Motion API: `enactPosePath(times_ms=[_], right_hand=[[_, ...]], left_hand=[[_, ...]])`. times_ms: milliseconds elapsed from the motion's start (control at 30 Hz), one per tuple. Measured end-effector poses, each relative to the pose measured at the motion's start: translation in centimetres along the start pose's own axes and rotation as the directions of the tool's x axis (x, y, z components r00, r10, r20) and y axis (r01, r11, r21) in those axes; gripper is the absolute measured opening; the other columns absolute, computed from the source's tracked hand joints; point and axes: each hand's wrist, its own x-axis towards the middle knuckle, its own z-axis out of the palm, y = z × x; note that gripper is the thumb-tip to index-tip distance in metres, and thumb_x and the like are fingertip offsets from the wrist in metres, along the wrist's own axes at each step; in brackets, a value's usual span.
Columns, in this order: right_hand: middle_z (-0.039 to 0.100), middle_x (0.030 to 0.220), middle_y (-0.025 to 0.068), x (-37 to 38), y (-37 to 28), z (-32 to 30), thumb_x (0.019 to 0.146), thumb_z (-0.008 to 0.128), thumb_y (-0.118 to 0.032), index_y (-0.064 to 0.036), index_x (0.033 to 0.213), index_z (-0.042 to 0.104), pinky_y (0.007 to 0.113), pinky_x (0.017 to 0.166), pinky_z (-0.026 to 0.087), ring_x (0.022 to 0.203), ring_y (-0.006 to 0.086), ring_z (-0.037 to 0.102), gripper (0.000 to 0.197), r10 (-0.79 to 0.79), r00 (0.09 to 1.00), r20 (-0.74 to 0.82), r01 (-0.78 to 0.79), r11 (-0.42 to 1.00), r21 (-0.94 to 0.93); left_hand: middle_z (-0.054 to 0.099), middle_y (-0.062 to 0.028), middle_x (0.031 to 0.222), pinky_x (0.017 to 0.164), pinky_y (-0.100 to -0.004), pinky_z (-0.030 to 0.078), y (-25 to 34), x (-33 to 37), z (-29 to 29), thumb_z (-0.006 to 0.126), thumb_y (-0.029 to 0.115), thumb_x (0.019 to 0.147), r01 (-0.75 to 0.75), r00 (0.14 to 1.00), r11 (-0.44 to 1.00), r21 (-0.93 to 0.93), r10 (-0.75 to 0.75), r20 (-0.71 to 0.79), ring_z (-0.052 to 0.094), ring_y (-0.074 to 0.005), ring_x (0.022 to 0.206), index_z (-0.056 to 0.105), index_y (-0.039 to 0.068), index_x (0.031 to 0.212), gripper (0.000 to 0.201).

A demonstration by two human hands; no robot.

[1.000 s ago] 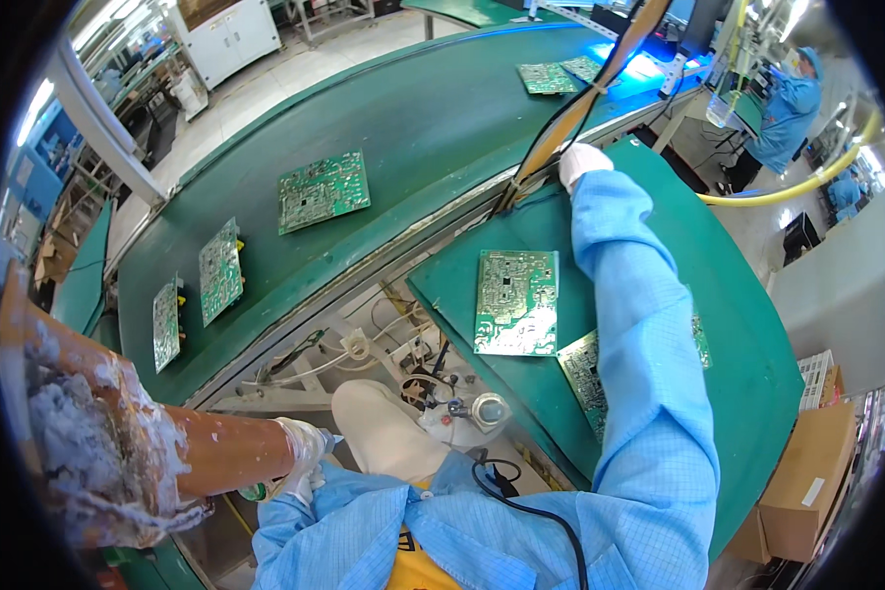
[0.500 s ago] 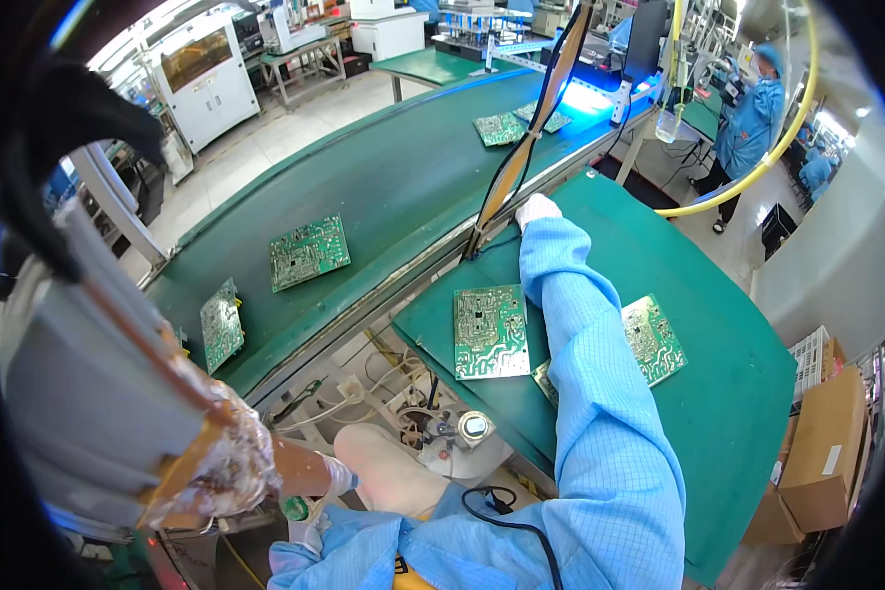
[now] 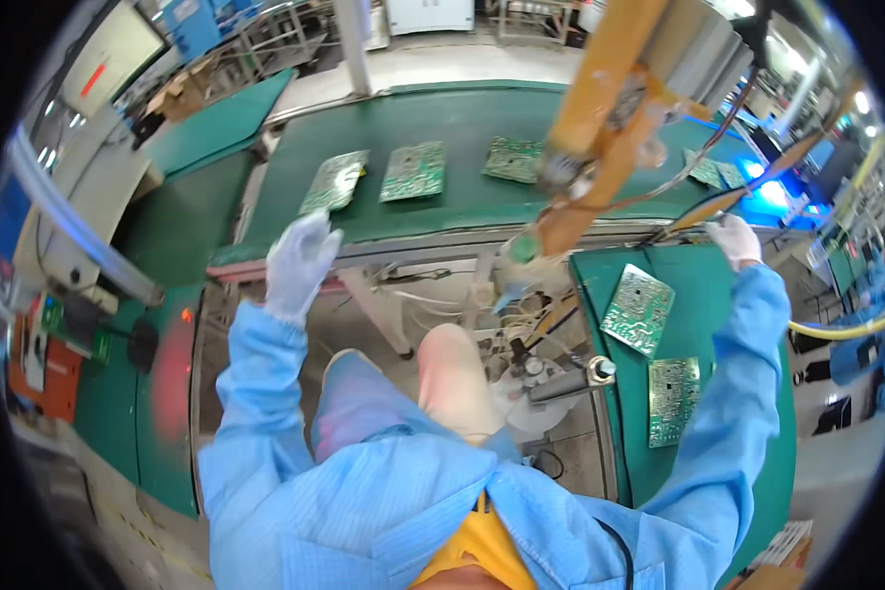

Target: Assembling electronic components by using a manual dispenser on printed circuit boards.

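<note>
My left hand (image 3: pixel 300 264), in a white glove, reaches to the front edge of the green conveyor belt (image 3: pixel 452 218). Its fingers are apart and hold nothing visible. Just beyond the fingertips lies a tilted green circuit board (image 3: pixel 334 182), seemingly untouched. Two more boards, one in the middle (image 3: pixel 413 171) and one farther right (image 3: pixel 513 159), lie on the belt. My gloved right hand (image 3: pixel 736 241) is at the far edge of the green side table (image 3: pixel 703 280), fingers curled; what they grip, if anything, is hidden. On that table are an upper board (image 3: pixel 638 309) and a lower board (image 3: pixel 674 401).
An orange-brown post (image 3: pixel 600 128) with a metal fixture rises over the belt. Cables and a metal cylinder (image 3: pixel 601 371) fill the gap between belt and side table. More boards (image 3: pixel 713 170) lie by a blue light. Another green surface (image 3: pixel 182 364) stands at left.
My view has swung left. My left hand has come into view, raised at the belt edge. The right hand stays near the belt rail, and the same boards appear shifted.
</note>
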Motion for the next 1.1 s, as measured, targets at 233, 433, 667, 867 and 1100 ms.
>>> enactPosePath(times_ms=[233,433,667,867,1100], right_hand=[[0.065,0.109,0.0170,-17.1,-13.4,-8.6,0.092,0.052,-0.036,-0.0086,0.129,0.055,0.035,0.089,0.048,0.098,0.0276,0.065,0.047,-0.302,0.946,-0.120,0.321,0.921,0.220],[0.045,0.138,0.0189,-20.9,-18.7,-6.9,0.096,0.050,-0.041,-0.0033,0.144,0.034,0.037,0.100,0.042,0.121,0.0282,0.052,0.063,-0.413,0.861,-0.297,0.468,0.413,0.781],[0.047,0.135,0.0230,-21.3,-25.2,-3.8,0.098,0.044,-0.040,-0.0012,0.146,0.026,0.033,0.084,0.052,0.110,0.0308,0.059,0.064,-0.377,0.828,-0.416,0.369,-0.195,0.909],[0.051,0.132,0.0245,-22.1,-30.7,-3.5,0.095,0.044,-0.038,0.0009,0.140,0.036,0.023,0.053,0.049,0.065,0.0157,0.063,0.060,-0.333,0.846,-0.416,0.445,0.009,0.896],[0.051,0.132,0.0256,-21.8,-33.0,-3.3,0.092,0.039,-0.003,0.0068,0.116,0.057,0.016,0.046,0.039,0.055,0.0076,0.053,0.031,-0.330,0.767,-0.551,0.560,-0.076,0.825]], left_hand=[[0.051,-0.0130,0.133,0.101,-0.0420,0.041,-2.8,6.6,0.1,0.069,0.052,0.076,-0.227,0.974,0.697,0.680,0.158,0.164,0.049,-0.0308,0.123,0.049,0.013,0.132,0.071],[0.050,-0.0132,0.137,0.100,-0.0396,0.042,-4.0,9.3,0.3,0.061,0.052,0.082,-0.262,0.914,0.752,0.605,-0.007,0.405,0.051,-0.0322,0.120,0.048,0.017,0.136,0.066],[0.059,-0.0163,0.121,0.099,-0.0425,0.046,-7.5,7.3,-3.7,0.043,0.036,0.100,0.087,0.956,0.580,-0.810,-0.278,-0.096,0.058,-0.0266,0.112,0.050,-0.006,0.127,0.050],[0.046,-0.0206,0.138,0.108,-0.0502,0.036,-2.8,-2.8,-6.6,0.045,0.036,0.098,0.333,0.892,-0.187,-0.924,-0.253,0.373,0.045,-0.0361,0.127,0.040,-0.004,0.137,0.056],[0.051,-0.0183,0.133,0.107,-0.0431,0.039,-4.0,-12.6,-6.0,0.057,0.016,0.089,0.463,0.820,-0.270,-0.845,-0.231,0.523,0.050,-0.0302,0.124,0.041,-0.005,0.135,0.053]])
